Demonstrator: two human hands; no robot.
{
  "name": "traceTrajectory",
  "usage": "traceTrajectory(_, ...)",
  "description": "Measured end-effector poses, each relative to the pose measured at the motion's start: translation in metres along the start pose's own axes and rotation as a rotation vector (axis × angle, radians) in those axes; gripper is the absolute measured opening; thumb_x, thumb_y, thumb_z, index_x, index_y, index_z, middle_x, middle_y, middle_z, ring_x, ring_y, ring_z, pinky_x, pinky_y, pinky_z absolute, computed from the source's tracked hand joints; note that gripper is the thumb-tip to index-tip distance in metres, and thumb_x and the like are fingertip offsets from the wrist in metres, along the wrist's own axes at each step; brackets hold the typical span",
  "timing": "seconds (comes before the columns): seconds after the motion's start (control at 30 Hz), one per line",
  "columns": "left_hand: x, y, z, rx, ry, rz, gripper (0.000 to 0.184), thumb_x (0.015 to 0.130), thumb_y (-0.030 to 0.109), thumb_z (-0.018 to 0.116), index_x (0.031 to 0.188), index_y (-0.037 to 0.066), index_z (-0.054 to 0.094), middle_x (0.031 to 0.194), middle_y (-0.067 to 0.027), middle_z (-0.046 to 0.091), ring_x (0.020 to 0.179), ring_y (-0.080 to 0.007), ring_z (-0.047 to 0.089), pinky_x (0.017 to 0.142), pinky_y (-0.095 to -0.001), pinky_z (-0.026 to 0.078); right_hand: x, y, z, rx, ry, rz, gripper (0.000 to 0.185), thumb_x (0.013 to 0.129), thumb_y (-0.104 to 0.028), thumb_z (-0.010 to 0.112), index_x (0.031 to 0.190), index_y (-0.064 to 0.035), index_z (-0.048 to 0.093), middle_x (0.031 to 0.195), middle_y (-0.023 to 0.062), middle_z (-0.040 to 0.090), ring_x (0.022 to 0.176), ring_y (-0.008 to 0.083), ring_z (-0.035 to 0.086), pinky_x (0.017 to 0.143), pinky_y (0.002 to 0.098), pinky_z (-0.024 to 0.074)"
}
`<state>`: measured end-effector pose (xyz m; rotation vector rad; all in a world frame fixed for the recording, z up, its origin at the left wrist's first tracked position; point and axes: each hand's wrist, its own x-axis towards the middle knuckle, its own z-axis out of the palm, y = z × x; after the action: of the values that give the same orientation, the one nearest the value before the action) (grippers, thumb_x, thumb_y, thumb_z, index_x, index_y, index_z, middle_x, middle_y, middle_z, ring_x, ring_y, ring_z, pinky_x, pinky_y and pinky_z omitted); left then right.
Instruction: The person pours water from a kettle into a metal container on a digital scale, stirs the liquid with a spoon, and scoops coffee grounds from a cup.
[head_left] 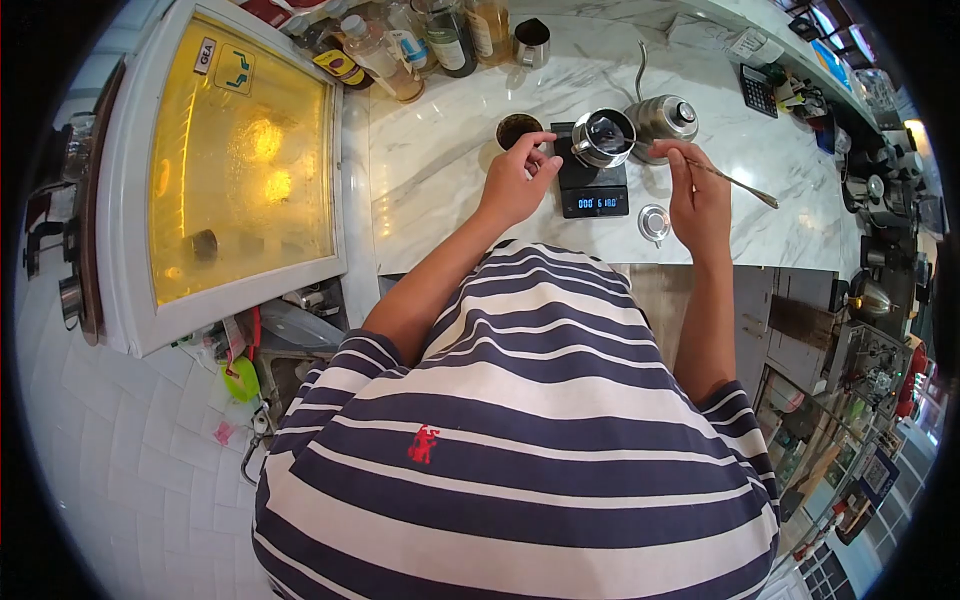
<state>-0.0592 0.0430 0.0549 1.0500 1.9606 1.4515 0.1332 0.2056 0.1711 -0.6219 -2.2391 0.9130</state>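
Observation:
My right hand (695, 200) pinches a thin metal spoon (745, 184), whose far end points out to the right. My left hand (520, 183) has its fingers loosely bent and apart, with nothing visible in them. It is between a round container with dark brown contents (514, 128) and a black digital scale (576, 203). On the scale stands a shiny metal cup (590, 155) with dark liquid in it. Just right of it is a steel gooseneck kettle (668, 118). A small round metal piece (655, 223) lies near the counter's front edge, left of my right wrist.
Several bottles (450, 45) line the back left of the marble counter (790, 220), with a metal pitcher (532, 43) beside them. A yellow-lit glass door in a white frame (240, 160) stands at left. A calculator (759, 90) lies at the back right.

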Motion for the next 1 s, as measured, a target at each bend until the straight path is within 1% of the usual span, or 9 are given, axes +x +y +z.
traceTrajectory(0.03, 0.0, 0.001, -0.001, 0.002, -0.004, -0.014, 0.038, 0.095, 0.022, 0.073, 0.13, 0.009, 0.066, 0.083, -0.0053, 0.07, 0.073, -0.0154, 0.062, 0.07, -0.0317, 0.052, -0.001, 0.0, -0.003, 0.023, -0.016, -0.01, 0.023, 0.108, -0.013, 0.057, 0.103, 0.0028, 0.073, 0.098, 0.0106, 0.077, 0.078, 0.0201, 0.066, 0.072, 0.0307, 0.0508)
traceTrajectory(0.13, -0.001, 0.004, -0.003, 0.006, -0.014, -0.043, 0.037, 0.097, 0.021, 0.073, 0.13, 0.007, 0.066, 0.085, -0.0042, 0.07, 0.077, -0.0132, 0.061, 0.074, -0.0301, 0.051, 0.003, -0.006, -0.013, -0.028, -0.048, 0.146, 0.022, 0.109, -0.014, 0.057, 0.107, 0.0017, 0.073, 0.099, 0.0112, 0.077, 0.082, 0.0204, 0.069, 0.074, 0.031, 0.0516)
traceTrajectory(0.23, -0.001, 0.005, -0.002, 0.013, -0.017, -0.045, 0.037, 0.097, 0.021, 0.073, 0.13, 0.006, 0.066, 0.085, -0.0045, 0.07, 0.078, -0.0135, 0.061, 0.074, -0.0304, 0.051, 0.01, -0.007, -0.013, -0.054, 0.037, 0.112, 0.023, 0.109, -0.013, 0.056, 0.108, 0.002, 0.073, 0.1, 0.011, 0.077, 0.078, 0.0189, 0.068, 0.073, 0.0305, 0.0513)
traceTrajectory(0.33, 0.0, 0.002, -0.002, 0.025, -0.008, -0.033, 0.037, 0.097, 0.022, 0.073, 0.13, 0.007, 0.066, 0.084, -0.0053, 0.07, 0.075, -0.0146, 0.062, 0.072, -0.031, 0.051, 0.011, -0.008, -0.008, -0.054, 0.043, 0.129, 0.024, 0.109, -0.014, 0.055, 0.107, 0.0024, 0.073, 0.1, 0.0102, 0.077, 0.075, 0.0183, 0.066, 0.072, 0.0301, 0.0507)
traceTrajectory(0.43, 0.0, 0.0, 0.002, 0.017, 0.004, -0.008, 0.038, 0.095, 0.023, 0.073, 0.13, 0.009, 0.066, 0.082, -0.006, 0.07, 0.07, -0.0162, 0.062, 0.068, -0.0321, 0.052, 0.008, -0.008, -0.006, -0.034, -0.013, 0.12, 0.026, 0.11, -0.015, 0.054, 0.108, 0.0026, 0.073, 0.101, 0.0101, 0.077, 0.078, 0.0184, 0.068, 0.072, 0.0307, 0.0511)
traceTrajectory(0.53, -0.002, 0.0, 0.005, 0.014, -0.016, -0.015, 0.038, 0.095, 0.023, 0.073, 0.13, 0.009, 0.066, 0.082, -0.0058, 0.07, 0.071, -0.0158, 0.062, 0.068, -0.0319, 0.052, 0.002, -0.011, -0.008, 0.026, -0.056, 0.2, 0.028, 0.11, -0.015, 0.053, 0.108, 0.0039, 0.073, 0.102, 0.0116, 0.076, 0.086, 0.0207, 0.071, 0.077, 0.0312, 0.0527)
traceTrajectory(0.73, -0.003, -0.001, 0.006, 0.015, -0.038, -0.021, 0.039, 0.095, 0.023, 0.073, 0.13, 0.009, 0.066, 0.083, -0.0058, 0.07, 0.071, -0.0155, 0.063, 0.069, -0.0316, 0.052, -0.004, -0.006, -0.024, 0.092, -0.125, 0.175, 0.029, 0.11, -0.014, 0.052, 0.106, 0.0077, 0.071, 0.102, 0.0128, 0.076, 0.096, 0.0218, 0.073, 0.088, 0.0305, 0.0524)
traceTrajectory(0.9, -0.002, 0.003, 0.003, -0.01, -0.052, -0.051, 0.037, 0.098, 0.023, 0.071, 0.131, 0.007, 0.065, 0.085, -0.0036, 0.069, 0.078, -0.0123, 0.06, 0.072, -0.0297, 0.049, 0.002, -0.006, -0.024, 0.094, -0.056, 0.181, 0.031, 0.11, -0.017, 0.052, 0.108, 0.0066, 0.072, 0.103, 0.0126, 0.076, 0.095, 0.0222, 0.073, 0.088, 0.0308, 0.0522)
traceTrajectory(1.0, -0.001, 0.002, 0.002, 0.005, -0.049, -0.059, 0.037, 0.098, 0.022, 0.072, 0.131, 0.008, 0.065, 0.085, -0.0033, 0.069, 0.077, -0.0124, 0.06, 0.072, -0.0296, 0.049, 0.009, -0.002, -0.017, 0.058, 0.005, 0.14, 0.032, 0.11, -0.019, 0.052, 0.11, 0.0054, 0.072, 0.103, 0.0121, 0.077, 0.095, 0.0211, 0.072, 0.088, 0.0306, 0.052)
